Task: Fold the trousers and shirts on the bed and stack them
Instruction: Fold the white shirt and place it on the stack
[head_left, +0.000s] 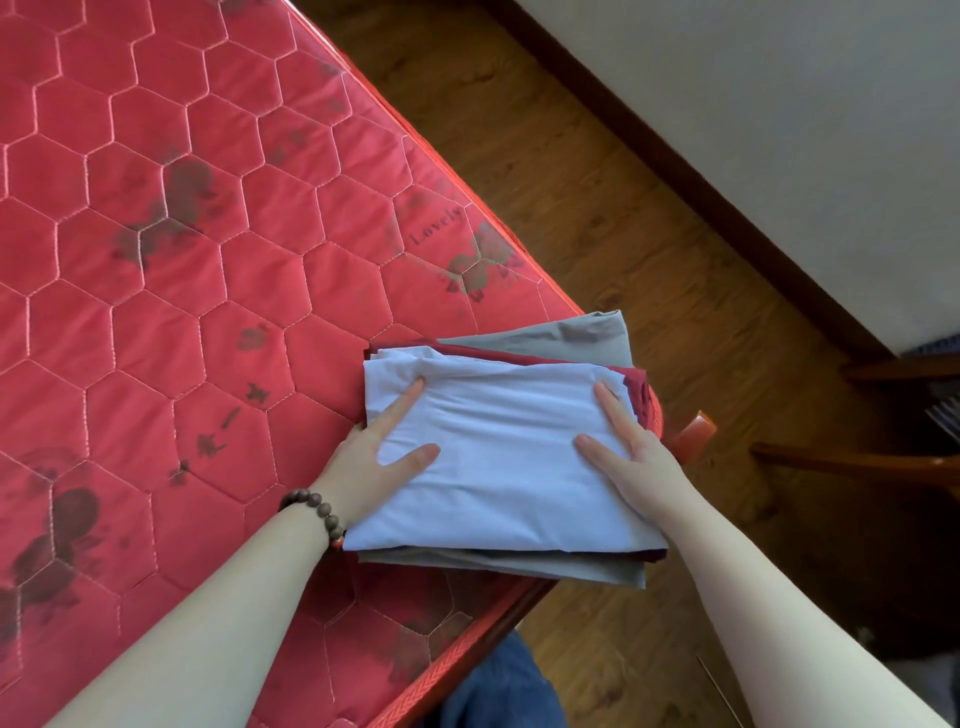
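A folded pale blue garment (498, 457) lies on top of a stack at the corner of the red quilted mattress (156, 260). Under it show a dark red folded garment (636, 382) and a grey folded garment (571, 332), whose edge also sticks out at the near side. My left hand (374, 462) rests flat on the stack's left edge, fingers spread over the blue cloth. My right hand (628, 452) rests flat on the right edge, fingers apart. Neither hand grips the cloth.
The stack overhangs the mattress corner above a wooden floor (597, 218). A white wall with a dark skirting board (727, 182) runs at the upper right. Dark wooden furniture parts (857, 460) stand at the right. Blue trouser legs (498, 691) show below.
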